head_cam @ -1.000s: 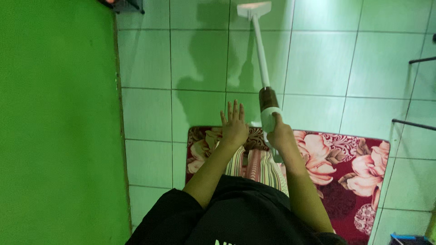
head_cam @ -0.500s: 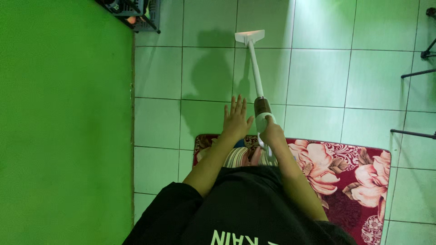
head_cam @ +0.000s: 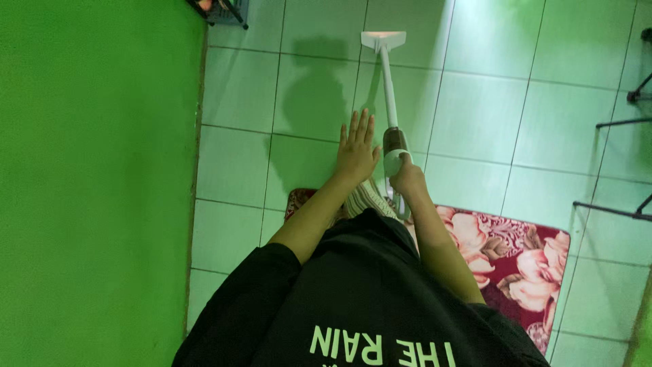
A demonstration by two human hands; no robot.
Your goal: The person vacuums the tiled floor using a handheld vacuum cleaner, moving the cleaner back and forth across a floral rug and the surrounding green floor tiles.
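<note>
Gripping the stick vacuum (head_cam: pixel 390 102) handle, our right hand (head_cam: pixel 407 179) is closed; our left hand (head_cam: pixel 356 151) hovers open, fingers spread, above the tiled floor (head_cam: pixel 475 115) and floral rug (head_cam: pixel 523 261).

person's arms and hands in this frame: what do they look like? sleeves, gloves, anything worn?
Both arms are bare below short black sleeves of a black T-shirt with pale lettering. Left hand and right hand: no gloves; no rings, watch or bands visible.
</note>
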